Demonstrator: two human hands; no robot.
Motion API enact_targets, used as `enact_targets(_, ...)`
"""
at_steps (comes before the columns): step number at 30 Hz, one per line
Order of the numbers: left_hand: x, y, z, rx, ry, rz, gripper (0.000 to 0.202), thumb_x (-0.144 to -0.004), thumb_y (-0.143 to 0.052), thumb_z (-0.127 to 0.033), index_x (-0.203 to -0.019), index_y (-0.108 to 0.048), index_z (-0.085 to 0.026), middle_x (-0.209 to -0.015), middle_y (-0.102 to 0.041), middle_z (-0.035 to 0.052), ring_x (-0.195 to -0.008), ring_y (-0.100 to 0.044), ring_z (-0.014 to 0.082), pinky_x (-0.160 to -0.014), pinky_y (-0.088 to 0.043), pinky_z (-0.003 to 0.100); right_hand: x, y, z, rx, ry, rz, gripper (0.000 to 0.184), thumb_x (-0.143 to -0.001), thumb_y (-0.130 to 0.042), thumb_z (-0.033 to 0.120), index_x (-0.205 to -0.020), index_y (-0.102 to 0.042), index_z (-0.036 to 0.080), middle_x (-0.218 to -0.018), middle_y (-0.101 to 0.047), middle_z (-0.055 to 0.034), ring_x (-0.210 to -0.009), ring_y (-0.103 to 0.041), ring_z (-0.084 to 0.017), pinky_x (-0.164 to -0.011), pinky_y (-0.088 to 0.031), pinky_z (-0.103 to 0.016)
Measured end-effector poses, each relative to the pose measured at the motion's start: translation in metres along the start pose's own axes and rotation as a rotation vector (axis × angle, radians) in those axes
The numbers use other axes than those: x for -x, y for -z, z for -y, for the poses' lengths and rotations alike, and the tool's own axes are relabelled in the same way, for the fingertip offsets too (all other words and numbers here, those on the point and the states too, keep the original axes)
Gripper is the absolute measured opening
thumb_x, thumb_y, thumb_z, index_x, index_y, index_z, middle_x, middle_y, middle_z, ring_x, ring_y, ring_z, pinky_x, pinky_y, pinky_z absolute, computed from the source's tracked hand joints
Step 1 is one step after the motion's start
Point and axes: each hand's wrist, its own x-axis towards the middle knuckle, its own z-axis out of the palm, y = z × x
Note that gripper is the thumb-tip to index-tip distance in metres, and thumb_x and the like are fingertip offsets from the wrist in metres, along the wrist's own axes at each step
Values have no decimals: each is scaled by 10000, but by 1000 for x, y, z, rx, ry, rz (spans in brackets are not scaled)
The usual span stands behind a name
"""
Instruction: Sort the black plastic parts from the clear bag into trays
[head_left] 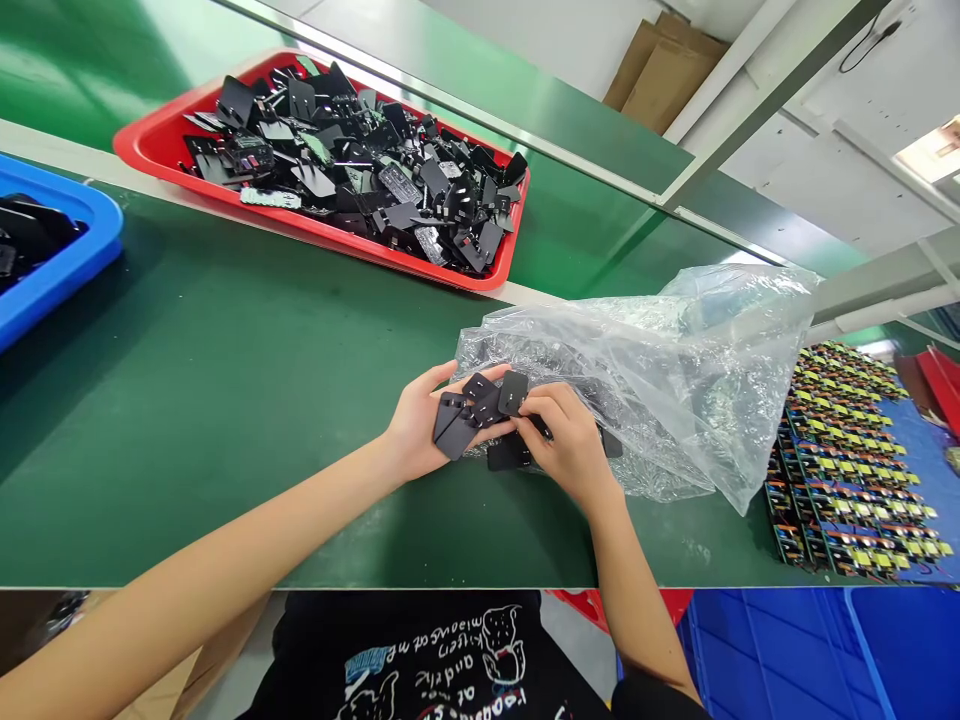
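We could slide a hand over the bench (225, 380) between the blue bin (75, 268) and the left hand (418, 425), as far as the red bin (345, 243), whose rim stands in our way. Right of the right hand (568, 437) the bag (690, 350) blocks us, leaving a strip along the near edge toward the boards (855, 470)

The camera is on my head. From close up, it looks forward and down at my left hand (420, 428), right hand (568, 435) and green work table (225, 380).
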Motion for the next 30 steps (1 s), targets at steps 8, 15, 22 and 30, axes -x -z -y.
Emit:
enact_targets(8, 1, -1, 0, 3, 5, -9, 574, -883, -424, -406, -1355, -481, -84, -1175, -644, 190, -1070, -620, 298, -938, -498, 465, 0, 0, 0, 4, 16, 2, 105, -897, -497, 120, -918, -522, 219, -884, -578, -56, -866, -553, -186, -751, -498, -331)
enact_targets(15, 1, -2, -1, 6, -5, -22, 573, -884, -428, -401, -1353, -479, -77, -1177, -641, 193, -1065, -625, 298, -951, -490, 471, 0, -1, -1, 20, 23, 1, 96, -897, -502, 120, -919, -522, 211, -884, -584, -57, -853, -547, -184, -741, -495, -329)
enact_targets(22, 0, 0, 1, 16, -3, -6, 568, -885, -436, -409, -1343, -482, -75, -1177, -642, 190, -1115, -596, 309, -1002, -441, 515, -2, -2, 0, 57, 9, -39, 106, -895, -504, 103, -913, -525, 205, -891, -590, -64, -873, -558, -189, -742, -500, -330)
enact_targets(30, -2, 3, 1, 52, -9, 9, 469, -888, -452, -380, -1240, -559, -89, -1148, -659, 179, -1094, -610, 304, -1003, -433, 541, -2, -3, 0, 16, 19, -29, 133, -901, -496, 106, -968, -545, 210, -938, -612, -74, -987, -587, -204, -804, -511, -349)
